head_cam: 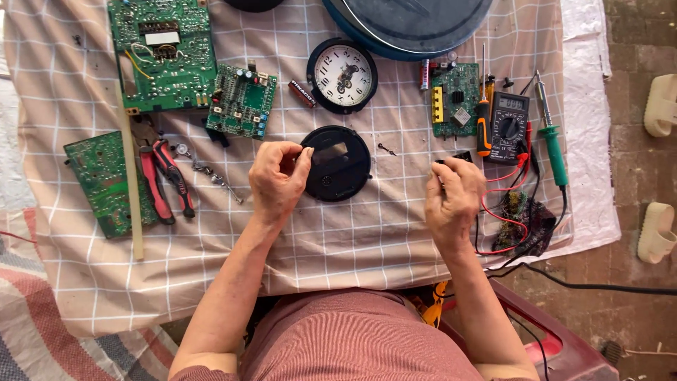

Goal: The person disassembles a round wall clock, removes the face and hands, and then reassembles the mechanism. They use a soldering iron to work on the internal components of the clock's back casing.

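While the left hand point(276, 180) pinches the black clock back point(337, 164) at its rim, the right hand point(451, 197) curls loosely closed — multimeter point(509, 125), screwdriver point(483, 125), red leads point(502, 212) crowd beside it.

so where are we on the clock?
Done: the clock is apart, with the dial lying face up and the black back cover separate below it, a loose clock hand beside them. In hand: the left hand pinches the cover's edge; the right hand is curled on something small I can't make out. Left: the halves aren't rejoined; the battery lies out.
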